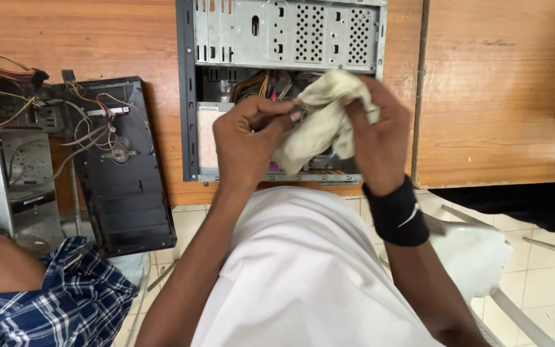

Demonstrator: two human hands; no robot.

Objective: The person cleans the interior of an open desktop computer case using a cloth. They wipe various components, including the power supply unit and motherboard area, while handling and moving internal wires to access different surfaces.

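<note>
Head cam, looking straight down. My left hand (246,138) and right hand (375,132) are both up in front of my chest, fingers curled shut around a crumpled cream-coloured cloth rag (319,122), pinching it from either side. The rag is bunched between them, hanging right over the open grey metal computer case (284,38) lying on the brown wooden tabletop (489,90). My forearms angle in from below, and there's a black wristband (398,215) on my right wrist.

Inside the case there's a tangle of coloured wires (261,83) just behind my knuckles. Off to the left sits a second stripped-down case with a black side panel (120,173) and loose wires. Another person in a blue plaid sleeve (65,295) is at the bottom left. Pale tiled floor (547,283) below, plus a white plastic chair (473,254).
</note>
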